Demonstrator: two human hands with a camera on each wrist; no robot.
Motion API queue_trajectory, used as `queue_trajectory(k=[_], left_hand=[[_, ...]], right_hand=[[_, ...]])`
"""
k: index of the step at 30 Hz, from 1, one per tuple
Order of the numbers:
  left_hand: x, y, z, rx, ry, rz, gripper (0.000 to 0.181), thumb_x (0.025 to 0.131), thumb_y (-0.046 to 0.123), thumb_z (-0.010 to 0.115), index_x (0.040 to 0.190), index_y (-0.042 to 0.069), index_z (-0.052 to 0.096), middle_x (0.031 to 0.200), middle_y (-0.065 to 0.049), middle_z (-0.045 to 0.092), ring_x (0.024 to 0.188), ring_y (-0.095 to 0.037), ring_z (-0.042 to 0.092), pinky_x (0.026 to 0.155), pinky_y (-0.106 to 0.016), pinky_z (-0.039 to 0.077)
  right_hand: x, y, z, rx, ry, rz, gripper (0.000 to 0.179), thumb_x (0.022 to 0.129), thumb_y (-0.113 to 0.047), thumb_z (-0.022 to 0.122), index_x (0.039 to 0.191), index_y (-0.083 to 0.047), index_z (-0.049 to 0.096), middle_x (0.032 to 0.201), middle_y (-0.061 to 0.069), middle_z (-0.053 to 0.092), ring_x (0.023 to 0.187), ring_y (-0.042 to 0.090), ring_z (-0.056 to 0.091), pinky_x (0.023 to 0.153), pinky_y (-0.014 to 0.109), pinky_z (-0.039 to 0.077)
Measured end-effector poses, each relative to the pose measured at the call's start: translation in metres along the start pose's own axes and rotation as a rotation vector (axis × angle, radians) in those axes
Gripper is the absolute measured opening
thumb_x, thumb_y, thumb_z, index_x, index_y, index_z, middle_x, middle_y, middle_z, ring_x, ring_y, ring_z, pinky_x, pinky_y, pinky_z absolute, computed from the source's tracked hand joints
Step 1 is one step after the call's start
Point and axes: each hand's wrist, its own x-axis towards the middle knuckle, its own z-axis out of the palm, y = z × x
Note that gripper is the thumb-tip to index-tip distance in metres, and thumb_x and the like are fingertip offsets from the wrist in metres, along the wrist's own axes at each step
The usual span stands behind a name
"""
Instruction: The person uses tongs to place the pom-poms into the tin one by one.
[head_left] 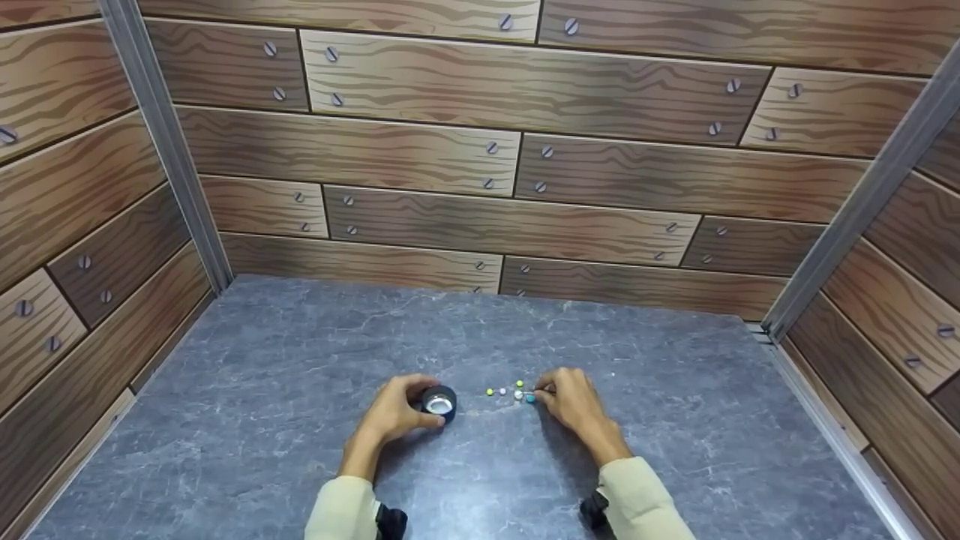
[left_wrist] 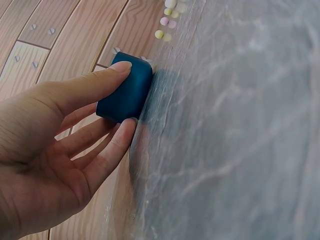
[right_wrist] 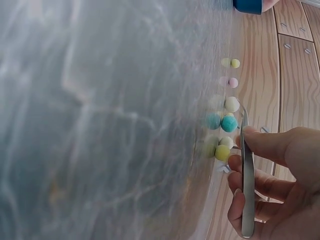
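Note:
My left hand [head_left: 397,409] grips a small round dark blue cup [left_wrist: 127,90] between thumb and fingers, close over the tabletop. Its mouth faces up in the head view and shows a shiny silvery inside. My right hand [head_left: 574,401] pinches metal tweezers [right_wrist: 247,185]. Their tips are right beside a white ball [right_wrist: 232,104]; whether they grip it I cannot tell. Close by lie a teal ball [right_wrist: 229,123], a yellow ball [right_wrist: 222,152] and a pale ball [right_wrist: 226,142]. A pink ball [right_wrist: 233,82] and another yellow ball [right_wrist: 235,63] lie nearer the cup.
The grey marbled tabletop [head_left: 300,337] has a glossy surface. Wood-patterned panels [head_left: 450,165] stand behind it and on both sides, with metal posts [head_left: 169,150] at the corners. Each wrist wears a dark strap device [head_left: 391,521].

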Motion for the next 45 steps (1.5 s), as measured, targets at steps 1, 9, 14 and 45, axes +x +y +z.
queue_trajectory(k=[1,9,14,45], left_hand=[[0.0001,-0.0003,0.0002,0.001,0.0,0.0,0.058,0.07,0.002,0.092,0.124,-0.004,0.07,0.118,-0.021,0.075,0.111,-0.036,0.071,0.102,-0.053,0.054],[0.0005,-0.0012,0.0015,0.003,0.005,0.009,0.058,0.07,0.002,0.092,0.123,-0.005,0.069,0.118,-0.021,0.075,0.111,-0.036,0.071,0.102,-0.052,0.055],[0.0001,-0.0002,0.0012,0.016,0.006,0.011,0.058,0.07,0.003,0.092,0.123,-0.004,0.07,0.117,-0.02,0.076,0.11,-0.035,0.072,0.101,-0.052,0.055],[-0.0001,0.0005,0.0005,0.018,0.008,0.006,0.057,0.07,0.003,0.093,0.122,-0.001,0.071,0.118,-0.02,0.075,0.11,-0.036,0.071,0.102,-0.053,0.054]], right_hand=[[-0.0002,-0.0001,-0.0003,0.0,-0.001,-0.002,0.004,0.08,-0.003,0.084,0.081,-0.007,0.082,0.082,0.008,0.079,0.078,0.022,0.073,0.073,0.045,0.06],[-0.0012,-0.0003,-0.0022,0.004,-0.004,-0.01,0.005,0.079,-0.003,0.084,0.079,-0.007,0.081,0.077,0.006,0.078,0.073,0.019,0.071,0.069,0.041,0.058],[-0.0022,-0.0007,-0.004,-0.007,-0.012,0.005,0.005,0.079,-0.004,0.085,0.081,-0.007,0.082,0.077,0.007,0.078,0.072,0.02,0.07,0.067,0.042,0.057],[-0.0041,0.0023,-0.0069,-0.027,-0.014,0.02,0.005,0.079,-0.004,0.084,0.08,-0.007,0.081,0.076,0.003,0.076,0.07,0.015,0.064,0.066,0.04,0.054]])
